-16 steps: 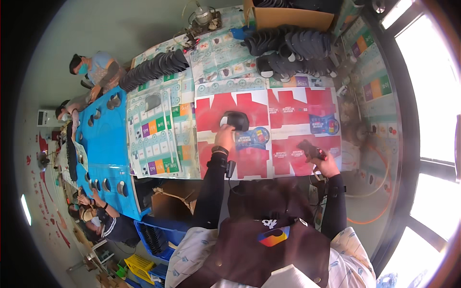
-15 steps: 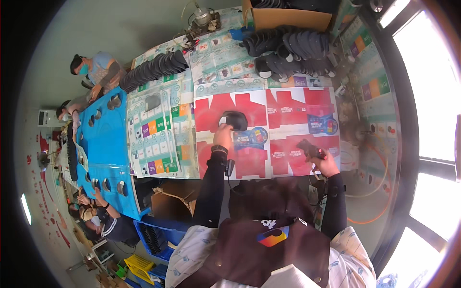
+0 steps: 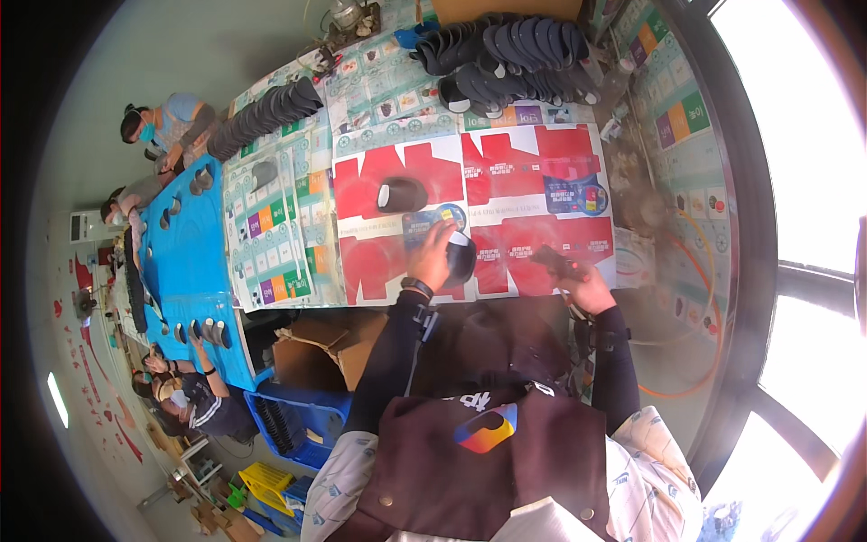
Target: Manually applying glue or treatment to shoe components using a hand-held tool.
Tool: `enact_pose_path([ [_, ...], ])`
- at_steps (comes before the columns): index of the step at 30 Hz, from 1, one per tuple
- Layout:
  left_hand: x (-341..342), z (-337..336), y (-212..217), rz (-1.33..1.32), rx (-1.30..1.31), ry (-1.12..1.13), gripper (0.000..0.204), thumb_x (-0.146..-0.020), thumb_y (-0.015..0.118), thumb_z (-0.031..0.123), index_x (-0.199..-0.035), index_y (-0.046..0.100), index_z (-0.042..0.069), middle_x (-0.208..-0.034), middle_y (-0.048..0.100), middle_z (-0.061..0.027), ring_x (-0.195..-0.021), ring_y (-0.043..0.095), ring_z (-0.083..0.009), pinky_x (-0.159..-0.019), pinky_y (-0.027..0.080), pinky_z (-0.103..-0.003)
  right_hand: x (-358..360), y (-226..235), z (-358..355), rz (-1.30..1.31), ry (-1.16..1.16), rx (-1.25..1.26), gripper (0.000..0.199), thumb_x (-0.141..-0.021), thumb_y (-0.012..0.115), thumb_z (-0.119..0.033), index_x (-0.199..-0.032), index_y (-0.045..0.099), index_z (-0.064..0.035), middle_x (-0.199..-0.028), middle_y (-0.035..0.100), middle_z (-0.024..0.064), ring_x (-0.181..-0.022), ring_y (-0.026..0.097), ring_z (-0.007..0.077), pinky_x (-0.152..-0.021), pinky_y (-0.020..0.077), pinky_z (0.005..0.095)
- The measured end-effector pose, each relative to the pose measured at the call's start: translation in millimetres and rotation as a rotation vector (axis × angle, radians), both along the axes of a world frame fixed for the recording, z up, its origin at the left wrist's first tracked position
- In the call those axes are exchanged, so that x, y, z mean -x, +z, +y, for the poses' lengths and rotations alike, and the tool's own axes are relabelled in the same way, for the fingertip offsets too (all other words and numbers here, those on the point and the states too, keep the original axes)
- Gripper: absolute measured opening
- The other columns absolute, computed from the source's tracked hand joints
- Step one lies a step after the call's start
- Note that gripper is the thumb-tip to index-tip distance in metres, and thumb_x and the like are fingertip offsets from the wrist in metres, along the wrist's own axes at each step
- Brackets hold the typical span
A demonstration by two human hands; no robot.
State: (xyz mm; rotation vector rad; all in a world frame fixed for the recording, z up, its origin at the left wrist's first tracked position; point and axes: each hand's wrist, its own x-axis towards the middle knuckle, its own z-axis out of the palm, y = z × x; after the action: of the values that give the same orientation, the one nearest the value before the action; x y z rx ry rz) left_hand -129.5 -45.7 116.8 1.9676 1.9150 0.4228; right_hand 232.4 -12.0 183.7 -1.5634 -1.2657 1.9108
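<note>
My left hand (image 3: 432,260) has its fingers closed on a black curved piece (image 3: 461,262) with a pale patch, held over the near edge of the red-and-white printed sheets (image 3: 506,233). A second black curved piece (image 3: 401,194) lies on the far left part of those sheets. At the right, my right hand (image 3: 589,289) is wrapped around a dark handheld gun-like tool (image 3: 558,263). Its front points left and away from me, over the sheets. Most of the tool's grip is hidden by my fingers.
Stacked black curved pieces (image 3: 519,50) stand at the far right, and another row (image 3: 266,116) at the far left. An orange hose (image 3: 715,348) loops by the right wall. Co-workers sit around a blue table (image 3: 185,271). Below it stands a blue crate (image 3: 316,417).
The left hand has let go of one black piece on the sheet and moved nearer, now holding another. The right hand still grips the tool. The whole view has shifted.
</note>
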Motion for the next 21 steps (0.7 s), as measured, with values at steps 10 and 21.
enact_pose_path([
  [10, -30, -22, -82, -0.438, 0.140, 0.570, 0.067, -0.081, 0.077, 0.005, -0.140, 0.047, -0.002, -0.122, 0.063, -0.0204, -0.110, 0.064, -0.0339, -0.094, 0.053, -0.041, 53, 8, -3, -0.149, 0.185, -0.104, 0.030, -0.085, 0.069, -0.016, -0.112, 0.065, -0.0031, -0.072, 0.063, 0.0087, -0.058, 0.063, 0.0160, -0.057, 0.0488, 0.0361],
  [21, 10, -30, -108, -0.583, 0.266, 0.523, 0.040, -0.091, 0.072, 0.028, -0.117, 0.066, -0.002, -0.110, 0.072, -0.0186, -0.097, 0.071, -0.0288, -0.082, 0.055, -0.037, 140, -9, 5, -0.275, 0.278, -0.303, 0.023, -0.084, 0.064, -0.019, -0.100, 0.064, -0.0023, -0.085, 0.066, 0.0279, -0.086, 0.063, 0.0490, -0.073, 0.0495, 0.0517],
])
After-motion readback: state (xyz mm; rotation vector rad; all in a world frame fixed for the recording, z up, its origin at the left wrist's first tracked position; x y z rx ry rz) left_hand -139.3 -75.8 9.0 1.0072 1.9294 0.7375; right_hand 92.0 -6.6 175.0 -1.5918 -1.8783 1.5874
